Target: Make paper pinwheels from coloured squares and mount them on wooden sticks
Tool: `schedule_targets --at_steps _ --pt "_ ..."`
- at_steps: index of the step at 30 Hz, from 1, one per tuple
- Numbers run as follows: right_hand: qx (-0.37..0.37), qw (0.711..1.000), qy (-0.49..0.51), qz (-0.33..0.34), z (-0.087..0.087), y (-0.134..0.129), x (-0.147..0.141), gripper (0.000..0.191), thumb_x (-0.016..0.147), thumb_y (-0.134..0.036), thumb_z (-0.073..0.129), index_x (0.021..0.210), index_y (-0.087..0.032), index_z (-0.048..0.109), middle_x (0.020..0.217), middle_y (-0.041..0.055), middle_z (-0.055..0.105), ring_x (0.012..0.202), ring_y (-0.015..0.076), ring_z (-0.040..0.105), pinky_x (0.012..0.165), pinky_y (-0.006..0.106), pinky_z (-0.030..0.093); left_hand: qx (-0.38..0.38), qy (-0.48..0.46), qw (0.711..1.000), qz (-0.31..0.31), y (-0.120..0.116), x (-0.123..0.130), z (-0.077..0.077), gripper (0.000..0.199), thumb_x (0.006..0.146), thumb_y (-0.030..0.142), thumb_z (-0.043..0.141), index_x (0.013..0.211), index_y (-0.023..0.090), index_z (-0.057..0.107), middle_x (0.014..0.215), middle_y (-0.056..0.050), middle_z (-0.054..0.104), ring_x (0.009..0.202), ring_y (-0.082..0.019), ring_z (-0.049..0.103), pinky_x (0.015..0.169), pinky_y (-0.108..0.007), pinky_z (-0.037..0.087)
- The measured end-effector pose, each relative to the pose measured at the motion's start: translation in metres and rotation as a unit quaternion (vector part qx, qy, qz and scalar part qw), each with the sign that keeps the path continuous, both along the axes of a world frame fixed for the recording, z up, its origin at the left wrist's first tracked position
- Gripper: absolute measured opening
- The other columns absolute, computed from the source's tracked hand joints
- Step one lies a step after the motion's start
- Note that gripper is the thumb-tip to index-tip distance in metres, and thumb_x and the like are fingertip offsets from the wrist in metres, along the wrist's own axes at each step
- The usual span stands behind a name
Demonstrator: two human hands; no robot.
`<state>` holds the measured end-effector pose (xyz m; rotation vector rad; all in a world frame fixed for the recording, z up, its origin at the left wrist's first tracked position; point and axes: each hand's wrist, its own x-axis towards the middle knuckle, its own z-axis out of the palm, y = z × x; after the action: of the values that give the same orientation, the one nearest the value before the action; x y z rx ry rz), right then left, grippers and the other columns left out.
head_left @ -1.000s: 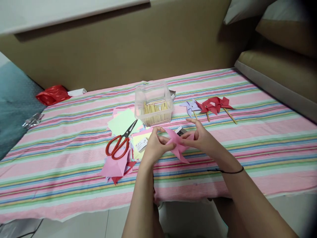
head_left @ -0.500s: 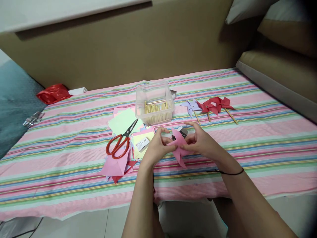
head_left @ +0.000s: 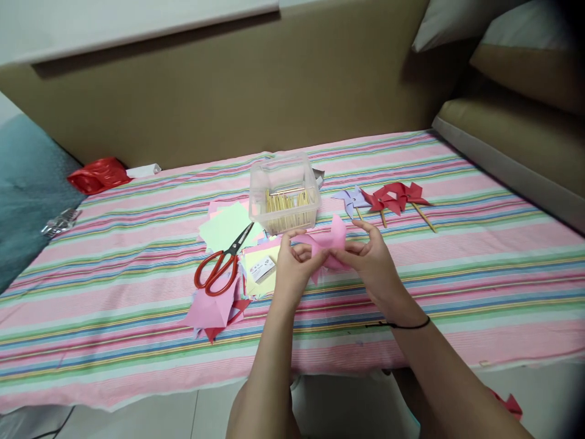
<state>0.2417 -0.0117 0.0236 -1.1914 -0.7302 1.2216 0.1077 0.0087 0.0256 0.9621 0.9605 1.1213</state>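
Between both hands, above the striped cloth, is a pink paper pinwheel [head_left: 337,235] with its blades folded toward the middle. My left hand [head_left: 297,262] pinches its left side between thumb and fingers. On the other side, my right hand [head_left: 372,259] is closed on the paper too, thumb near the centre and index finger raised. No stick shows on this pinwheel. Left of my hands, a small white box [head_left: 262,269] lies on a stack of yellow and pink paper squares [head_left: 260,289]. Scissors with red-orange handles [head_left: 218,271] rest on the papers beside it.
A clear plastic box [head_left: 284,216] of wooden sticks stands behind my hands. Finished pinwheels, one lilac [head_left: 351,198] and red ones [head_left: 381,199], lie to its right. Pale green sheets [head_left: 223,225], pink folded paper [head_left: 210,310] and a red bag [head_left: 99,175] are left.
The pinwheel has been turned in my fingers, one blade now pointing up. Both hands have shifted slightly, and the dark object seen behind the paper no longer shows.
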Motion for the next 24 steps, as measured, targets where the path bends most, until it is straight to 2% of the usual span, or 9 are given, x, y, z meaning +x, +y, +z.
schedule_targets --at_steps 3,8,14,17,19,21,24 --pt "0.003 1.0 -0.01 -0.005 -0.002 -0.001 -0.005 0.093 0.051 -0.038 0.086 0.126 -0.02 0.034 0.067 -0.0008 0.071 0.064 0.0195 0.067 0.065 0.034 0.054 -0.007 0.008 0.999 0.036 0.001 -0.001 -0.001 0.06 0.056 0.026 0.081 0.102 0.022 0.041 0.062 0.005 0.065 0.053 -0.01 0.06 0.055 -0.021 0.046" --pt "0.009 0.999 -0.03 -0.022 -0.005 -0.002 -0.007 0.086 0.055 -0.035 0.084 0.124 -0.021 0.035 0.069 -0.0014 0.072 0.065 0.0185 0.067 0.066 0.034 0.055 -0.01 0.031 0.999 0.031 0.001 -0.004 -0.002 0.06 0.057 0.023 0.079 0.102 0.022 0.039 0.06 0.006 0.065 0.049 -0.01 0.058 0.051 -0.019 0.043" --pt "0.001 0.997 -0.074 0.016 -0.004 0.0 0.0 0.083 0.061 -0.037 0.081 0.126 -0.021 0.033 0.071 -0.0004 0.071 0.068 0.0209 0.069 0.069 0.035 0.054 -0.023 0.078 0.994 0.072 -0.001 -0.006 0.0 0.058 0.057 0.021 0.077 0.097 0.023 0.035 0.049 0.013 0.053 0.038 -0.006 0.046 0.045 -0.017 0.037" --pt "0.022 0.991 -0.131 -0.034 -0.003 0.002 0.011 0.062 0.071 -0.04 0.072 0.121 -0.021 0.04 0.073 0.0012 0.072 0.074 0.0212 0.07 0.073 0.036 0.053 -0.04 0.069 0.99 0.117 0.004 -0.015 0.0 0.061 0.055 0.02 0.079 0.098 0.022 0.035 0.051 0.013 0.054 0.038 -0.006 0.048 0.046 -0.017 0.039" --pt "0.037 0.969 -0.236 -0.058 -0.004 0.003 0.019 0.034 0.076 -0.037 0.067 0.104 -0.021 0.054 0.073 0.0019 0.071 0.073 0.0204 0.068 0.072 0.034 0.051 -0.039 0.046 0.987 0.15 0.008 -0.023 0.0 0.063 0.053 0.02 0.08 0.098 0.02 0.037 0.055 0.01 0.057 0.043 -0.008 0.053 0.05 -0.02 0.043" --pt "0.061 0.924 -0.376 -0.03 -0.007 0.005 0.025 0.011 0.078 -0.031 0.063 0.083 -0.021 0.062 0.072 0.0026 0.069 0.07 0.0196 0.064 0.068 0.032 0.047 -0.033 0.019 0.984 0.173 0.012 -0.03 -0.001 0.064 0.052 0.018 0.081 0.099 0.019 0.038 0.057 0.008 0.06 0.047 -0.009 0.057 0.055 -0.021 0.047" --pt "0.117 0.825 -0.549 0.068 -0.016 0.009 0.027 0.012 0.081 -0.019 0.059 0.07 -0.019 0.065 0.075 0.0038 0.069 0.075 0.0207 0.058 0.072 0.033 0.041 -0.029 -0.007 0.983 0.183 0.014 -0.036 0.001 0.064 0.051 0.016 0.081 0.099 0.018 0.038 0.056 0.008 0.061 0.048 -0.008 0.057 0.055 -0.02 0.047"
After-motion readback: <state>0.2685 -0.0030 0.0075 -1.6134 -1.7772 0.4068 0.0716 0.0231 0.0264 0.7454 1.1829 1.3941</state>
